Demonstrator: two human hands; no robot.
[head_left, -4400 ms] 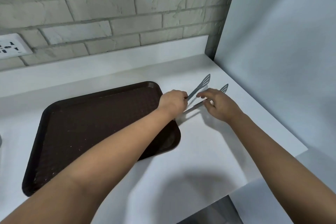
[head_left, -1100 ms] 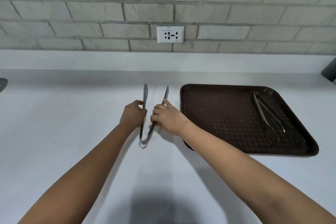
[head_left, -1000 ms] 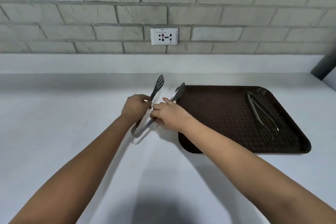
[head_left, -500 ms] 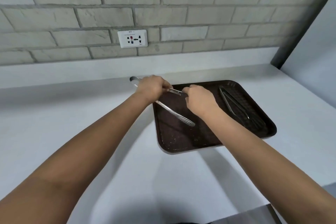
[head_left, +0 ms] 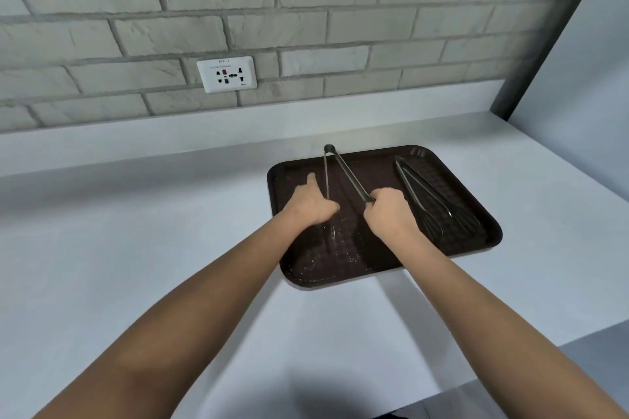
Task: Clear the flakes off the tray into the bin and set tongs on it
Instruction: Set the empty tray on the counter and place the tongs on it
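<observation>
A dark brown tray [head_left: 476, 248] lies on the white counter, with a few pale flakes [head_left: 320, 260] scattered near its front left corner. One pair of metal tongs [head_left: 425, 201] rests along the tray's right side. A second pair of tongs [head_left: 343, 170] is over the tray's left half, hinge end pointing to the wall. My left hand [head_left: 311, 204] grips its left arm and my right hand [head_left: 388, 211] grips its right arm. The tips of these tongs are partly hidden by my hands.
The white counter [head_left: 136, 248] runs left and ends at a front edge near my arms. A grey brick wall with a white socket plate [head_left: 226, 74] stands behind. A pale panel [head_left: 578, 78] closes off the right side.
Both hands carried the second tongs from the counter left of the tray to over its left half and turned them hinge end to the wall. The first tongs stayed put.
</observation>
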